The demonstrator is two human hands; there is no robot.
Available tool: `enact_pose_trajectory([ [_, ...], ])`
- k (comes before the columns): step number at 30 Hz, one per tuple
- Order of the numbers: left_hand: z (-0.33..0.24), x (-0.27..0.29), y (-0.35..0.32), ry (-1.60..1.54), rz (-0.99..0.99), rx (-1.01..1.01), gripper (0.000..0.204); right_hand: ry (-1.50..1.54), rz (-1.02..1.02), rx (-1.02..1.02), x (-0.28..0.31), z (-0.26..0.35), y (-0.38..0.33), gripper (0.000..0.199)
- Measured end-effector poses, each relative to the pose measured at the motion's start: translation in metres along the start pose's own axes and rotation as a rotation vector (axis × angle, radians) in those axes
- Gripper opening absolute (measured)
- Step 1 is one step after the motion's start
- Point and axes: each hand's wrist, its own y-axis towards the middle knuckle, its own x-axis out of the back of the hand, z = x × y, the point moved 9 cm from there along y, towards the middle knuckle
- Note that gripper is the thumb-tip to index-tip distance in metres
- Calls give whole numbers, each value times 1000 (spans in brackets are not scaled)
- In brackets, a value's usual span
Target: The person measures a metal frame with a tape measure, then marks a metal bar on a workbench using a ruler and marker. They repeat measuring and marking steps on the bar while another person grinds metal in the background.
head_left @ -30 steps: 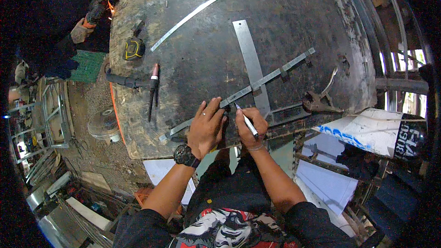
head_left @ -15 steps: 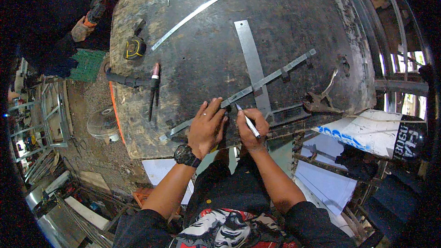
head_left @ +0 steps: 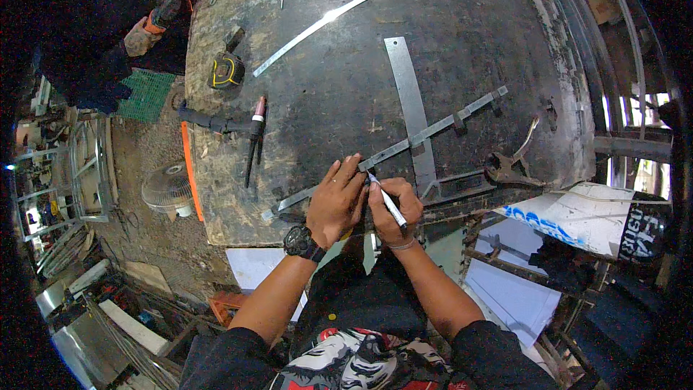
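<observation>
1. Narrow metal strip (head_left: pixel 392 151): on the dark workbench (head_left: pixel 317 101), just beyond both hands; long axis slanting from near left to far right, crossing over a flat steel bar (head_left: pixel 406 90).
2. Left hand (head_left: pixel 334 204): nearer of the two, fingers extended and touching the strip; thumb hidden, so whether it pinches cannot be told.
3. Right hand (head_left: pixel 406 201): closed round a white marker (head_left: pixel 390 208), on the strip's near side, just right of the left hand.
4. White marker, tip: at the strip's near edge; contact cannot be told.
</observation>
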Motion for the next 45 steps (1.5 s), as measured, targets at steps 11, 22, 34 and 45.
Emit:
enact_pose_trajectory([
  [11, 1, 0, 0, -18, -3, 18, 30, -45, 22, 6, 2, -1, 2, 20],
  [22, 3, -1, 0, -17, 2, 14, 31, 20, 93, -35, -3, -15, 4, 19],
  [34, 1, 0, 0, 28, 5, 15, 30, 54, 31, 30, -7, -31, -3, 24],
  [45, 2, -2, -2, 40, 8, -7, 28, 38, 38, 35, -12, -35, -7, 22],
])
